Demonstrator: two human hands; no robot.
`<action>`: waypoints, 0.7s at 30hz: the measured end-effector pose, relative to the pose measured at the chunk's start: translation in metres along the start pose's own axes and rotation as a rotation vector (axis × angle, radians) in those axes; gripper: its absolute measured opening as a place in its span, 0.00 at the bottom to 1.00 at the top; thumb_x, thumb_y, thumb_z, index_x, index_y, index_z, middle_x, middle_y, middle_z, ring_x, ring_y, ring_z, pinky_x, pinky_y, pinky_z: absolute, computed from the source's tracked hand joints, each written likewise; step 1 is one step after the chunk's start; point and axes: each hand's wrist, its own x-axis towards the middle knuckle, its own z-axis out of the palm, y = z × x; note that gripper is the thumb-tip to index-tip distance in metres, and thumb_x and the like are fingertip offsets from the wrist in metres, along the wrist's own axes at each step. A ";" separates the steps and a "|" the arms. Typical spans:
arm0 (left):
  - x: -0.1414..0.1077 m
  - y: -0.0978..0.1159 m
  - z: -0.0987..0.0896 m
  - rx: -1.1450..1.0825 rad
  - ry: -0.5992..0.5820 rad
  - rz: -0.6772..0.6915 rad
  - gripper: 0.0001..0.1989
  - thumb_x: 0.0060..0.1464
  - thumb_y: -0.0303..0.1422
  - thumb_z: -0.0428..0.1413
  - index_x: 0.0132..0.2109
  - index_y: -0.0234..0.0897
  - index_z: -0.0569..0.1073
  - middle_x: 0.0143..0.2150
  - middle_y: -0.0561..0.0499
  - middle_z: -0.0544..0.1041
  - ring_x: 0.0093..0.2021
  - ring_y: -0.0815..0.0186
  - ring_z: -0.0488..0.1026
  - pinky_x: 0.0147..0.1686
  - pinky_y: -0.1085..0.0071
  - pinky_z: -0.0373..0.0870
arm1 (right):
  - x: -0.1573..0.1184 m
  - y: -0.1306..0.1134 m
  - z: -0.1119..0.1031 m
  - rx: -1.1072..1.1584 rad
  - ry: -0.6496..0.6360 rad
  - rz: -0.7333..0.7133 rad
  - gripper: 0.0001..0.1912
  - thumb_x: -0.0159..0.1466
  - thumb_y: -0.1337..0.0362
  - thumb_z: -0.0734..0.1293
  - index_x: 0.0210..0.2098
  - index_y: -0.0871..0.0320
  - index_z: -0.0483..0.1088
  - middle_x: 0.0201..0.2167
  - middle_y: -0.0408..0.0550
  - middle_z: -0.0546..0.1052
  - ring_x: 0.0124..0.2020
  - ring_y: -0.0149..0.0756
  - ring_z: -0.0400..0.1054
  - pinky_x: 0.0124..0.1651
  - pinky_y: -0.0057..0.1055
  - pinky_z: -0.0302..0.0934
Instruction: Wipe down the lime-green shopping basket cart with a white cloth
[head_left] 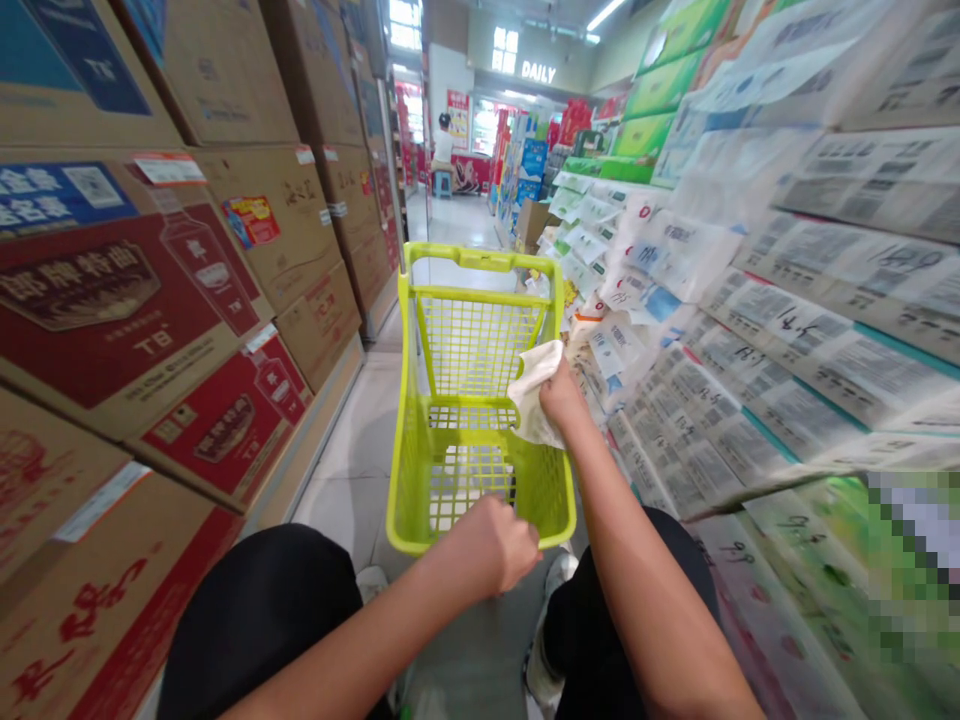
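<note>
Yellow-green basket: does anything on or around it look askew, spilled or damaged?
Nothing looks spilled or damaged. The basket stands upright, the right hand holding a white cloth at its right side. Only the pixelated patch at lower right looks odd: it's blocky, so what it covers can't be judged.

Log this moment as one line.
left hand: fist at near rim of green basket, grip unclear | right hand: holding white cloth at basket's right side | cartons: stacked left

"DAILY" on wall sign [538,72], "郎牌特曲" on red carton [112,300], handwritten "14.5" on wrapped pack [801,325]
</note>
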 end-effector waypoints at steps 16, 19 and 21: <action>0.000 0.004 -0.007 -0.041 0.044 -0.175 0.14 0.66 0.39 0.54 0.38 0.34 0.77 0.29 0.44 0.81 0.30 0.58 0.80 0.35 0.64 0.70 | -0.135 -0.004 -0.020 -0.100 -0.179 0.065 0.44 0.69 0.65 0.56 0.77 0.51 0.27 0.51 0.62 0.79 0.44 0.54 0.78 0.47 0.47 0.68; 0.004 0.011 -0.002 -0.021 0.058 -0.113 0.13 0.67 0.37 0.53 0.37 0.34 0.76 0.28 0.44 0.80 0.30 0.60 0.80 0.35 0.65 0.70 | -0.112 0.002 -0.019 -0.106 -0.161 0.090 0.44 0.69 0.65 0.56 0.77 0.53 0.27 0.48 0.63 0.80 0.44 0.56 0.78 0.48 0.49 0.67; 0.004 0.013 -0.002 -0.015 0.042 -0.104 0.13 0.67 0.36 0.53 0.37 0.33 0.76 0.27 0.44 0.80 0.29 0.59 0.80 0.35 0.64 0.71 | -0.086 0.005 -0.018 -0.091 -0.165 0.093 0.45 0.69 0.64 0.56 0.77 0.55 0.26 0.48 0.64 0.80 0.45 0.57 0.78 0.48 0.49 0.68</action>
